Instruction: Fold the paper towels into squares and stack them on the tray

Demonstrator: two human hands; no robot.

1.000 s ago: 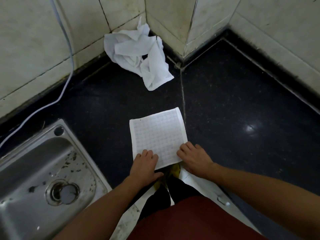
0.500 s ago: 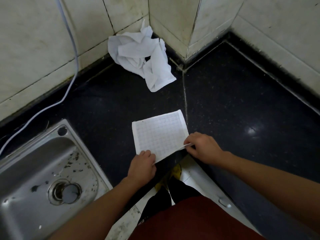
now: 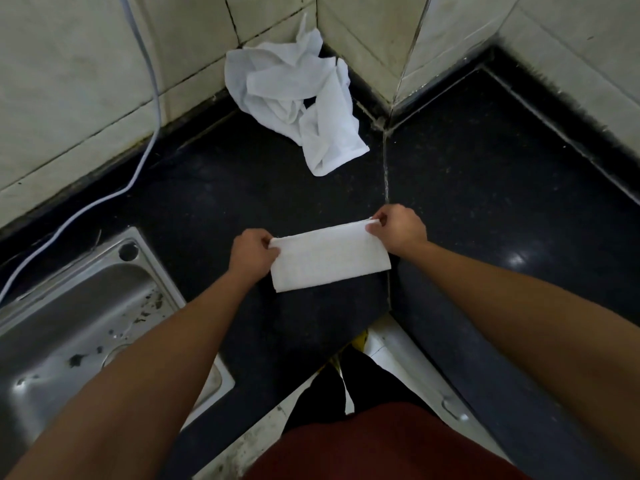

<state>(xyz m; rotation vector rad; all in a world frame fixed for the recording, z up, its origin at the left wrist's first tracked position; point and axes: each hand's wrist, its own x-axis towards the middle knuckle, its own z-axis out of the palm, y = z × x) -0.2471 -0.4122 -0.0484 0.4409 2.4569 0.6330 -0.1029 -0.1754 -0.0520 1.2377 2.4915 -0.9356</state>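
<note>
On the glossy black stone worktop (image 3: 485,202) lies a soft white paper towel (image 3: 329,259), folded into a rectangle. The left hand (image 3: 251,254) pinches its 9 o'clock corner, the right hand (image 3: 398,228) its 2 o'clock corner. A crumpled towel heap (image 3: 294,102) sits at 12 o'clock.

hands — left hand (image 3: 251,252) | right hand (image 3: 398,228) — pinch folded paper towel (image 3: 329,259) corners

One folded towel (image 3: 329,259), one crumpled heap (image 3: 291,88)

Bare counter (image 3: 485,174) right, crumpled towels (image 3: 294,98) at corner, sink (image 3: 69,323) left
</note>
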